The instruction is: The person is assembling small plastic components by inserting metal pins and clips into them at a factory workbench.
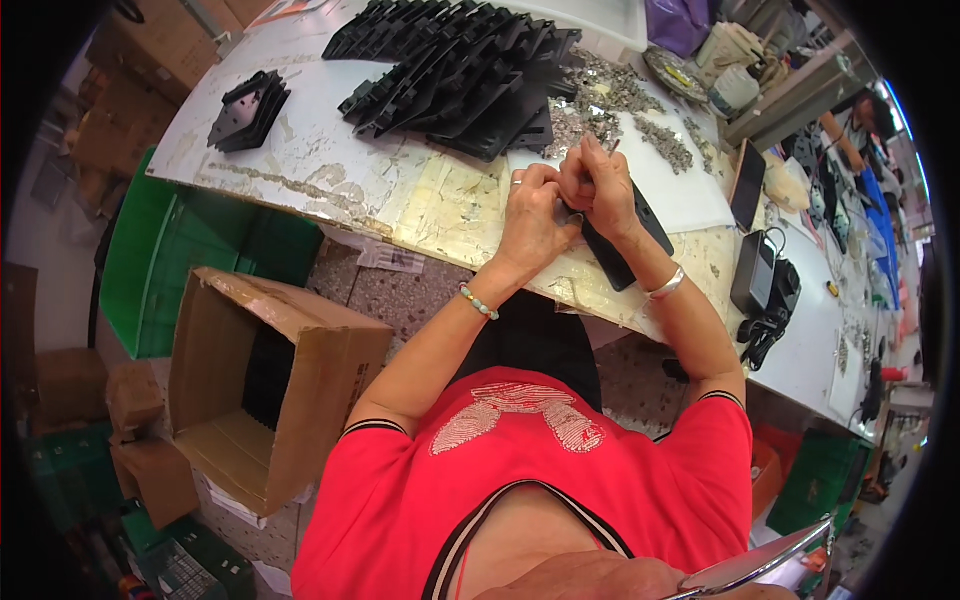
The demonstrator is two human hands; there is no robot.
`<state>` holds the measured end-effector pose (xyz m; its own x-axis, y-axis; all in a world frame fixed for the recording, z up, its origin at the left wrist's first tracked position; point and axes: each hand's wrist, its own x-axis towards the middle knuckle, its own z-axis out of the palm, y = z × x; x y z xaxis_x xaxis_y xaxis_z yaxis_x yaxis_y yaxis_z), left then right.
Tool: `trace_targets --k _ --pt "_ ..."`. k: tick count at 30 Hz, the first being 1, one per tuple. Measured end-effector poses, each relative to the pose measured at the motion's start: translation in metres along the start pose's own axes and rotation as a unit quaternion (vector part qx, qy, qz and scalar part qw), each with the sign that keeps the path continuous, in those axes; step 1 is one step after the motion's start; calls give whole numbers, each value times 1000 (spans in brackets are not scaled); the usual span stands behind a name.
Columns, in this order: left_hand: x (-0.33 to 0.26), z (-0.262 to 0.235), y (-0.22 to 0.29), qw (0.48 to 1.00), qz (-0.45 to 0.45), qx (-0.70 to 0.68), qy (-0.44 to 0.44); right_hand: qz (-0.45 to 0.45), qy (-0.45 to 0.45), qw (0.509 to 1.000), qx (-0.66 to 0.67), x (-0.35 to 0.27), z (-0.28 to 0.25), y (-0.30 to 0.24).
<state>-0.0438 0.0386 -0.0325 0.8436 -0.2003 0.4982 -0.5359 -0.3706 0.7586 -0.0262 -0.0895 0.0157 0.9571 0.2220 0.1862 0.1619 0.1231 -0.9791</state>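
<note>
Left hand [530,215]: grip pinching the flat black plate [625,240] (its upper end).
Right hand [600,185]: grip pressed around a thin tool [613,146].
Bench [330,170]: stacked black plates [460,75] at 11 o'clock.

The person wears a red short-sleeved top [540,470] with dark striped trim at the sleeve hems and neckline and a pale sequinned motif [520,415] just above that neckline. A pale beaded bracelet [479,302] circles the left wrist, a silver bangle [666,284] the right, and a ring [516,181] sits on the left hand [532,215].
</note>
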Motion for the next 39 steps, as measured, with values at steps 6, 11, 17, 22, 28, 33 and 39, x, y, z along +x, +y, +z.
trace_targets --k 6,11,17,22,28,33,39 --pt "-1 2 -3 1000 -9 -15 12 -53 -9 998 -36 -1 -1 12" --pt "-2 2 -2 1000 -2 -15 11 -80 -29 995 -54 -1 -3 15" --pt "-2 1 -1 1000 -14 -12 12 -67 -13 997 -32 4 -7 21" --pt "0 0 0 1000 0 -1 18 -47 28 997 -48 6 0 15" --pt "-2 0 -1 999 22 17 22 -8 113 973 202 11 -36 -4" --pt "0 -1 6 999 27 32 10 -21 159 956 245 15 -64 -1" --pt "1 -2 10 998 25 55 7 -7 164 945 284 18 -58 2"
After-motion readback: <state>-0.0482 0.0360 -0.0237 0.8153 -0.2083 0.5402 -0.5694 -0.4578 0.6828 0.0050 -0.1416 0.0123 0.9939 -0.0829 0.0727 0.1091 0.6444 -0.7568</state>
